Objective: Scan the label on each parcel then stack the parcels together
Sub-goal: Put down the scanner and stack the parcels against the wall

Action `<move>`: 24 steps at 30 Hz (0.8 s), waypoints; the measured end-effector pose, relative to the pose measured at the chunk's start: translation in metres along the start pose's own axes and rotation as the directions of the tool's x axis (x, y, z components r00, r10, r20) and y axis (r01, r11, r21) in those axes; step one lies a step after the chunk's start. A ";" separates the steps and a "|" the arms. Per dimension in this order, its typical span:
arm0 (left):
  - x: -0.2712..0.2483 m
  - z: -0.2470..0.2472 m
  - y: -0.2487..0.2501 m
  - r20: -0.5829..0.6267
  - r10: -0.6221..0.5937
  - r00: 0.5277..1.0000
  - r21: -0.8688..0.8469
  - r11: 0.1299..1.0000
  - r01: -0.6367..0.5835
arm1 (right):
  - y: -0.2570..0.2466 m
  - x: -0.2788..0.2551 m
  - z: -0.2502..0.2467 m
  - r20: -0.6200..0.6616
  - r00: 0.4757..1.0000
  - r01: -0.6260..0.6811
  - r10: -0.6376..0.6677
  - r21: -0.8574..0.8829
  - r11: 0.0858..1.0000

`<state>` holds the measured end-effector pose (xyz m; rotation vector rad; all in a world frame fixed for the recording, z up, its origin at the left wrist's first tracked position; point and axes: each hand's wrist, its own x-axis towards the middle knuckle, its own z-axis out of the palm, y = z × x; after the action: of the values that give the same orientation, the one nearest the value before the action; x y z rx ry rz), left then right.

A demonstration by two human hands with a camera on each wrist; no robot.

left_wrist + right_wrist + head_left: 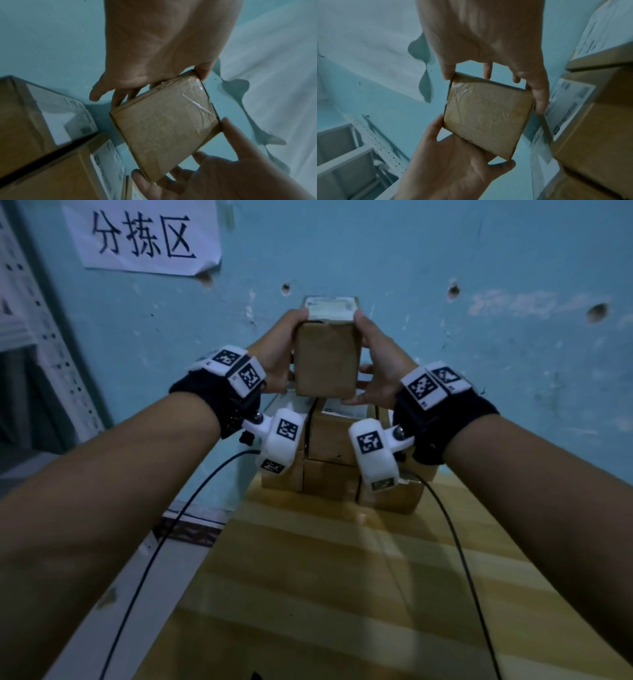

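From the head view, your left hand (279, 354) and right hand (378, 361) clamped the parcel (327, 357) above the stack (329, 440) on the counter (342, 577). In the wrist views, fingertips (202, 70) pinched only edges; you needed to lower it squarely, label up.

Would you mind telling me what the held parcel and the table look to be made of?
Parcel: brown cardboard, matte, with glossy clear tape across one face, judging by its wrinkled shine in the wrist views. Table: probably wood or laminate, with pale plank-like stripes and slight sheen.
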<state>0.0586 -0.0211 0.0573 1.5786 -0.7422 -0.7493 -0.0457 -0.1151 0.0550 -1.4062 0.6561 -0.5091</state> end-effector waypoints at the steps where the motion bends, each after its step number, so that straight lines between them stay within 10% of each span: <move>1: 0.001 0.007 0.000 0.005 0.005 1.000 0.022 1.000 -0.005 | 0.000 0.000 -0.007 -0.016 1.000 -0.019 0.020 0.022 1.000; 24: 0.032 0.051 -0.045 -0.148 -0.087 0.985 0.480 0.865 0.149 | 0.021 -0.015 -0.119 -0.342 0.938 -0.028 0.050 0.069 0.997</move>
<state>0.0394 -0.0713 0.0044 2.1289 -0.7895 -0.5680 -0.1394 -0.1896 0.0309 -1.2522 0.9393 -0.7471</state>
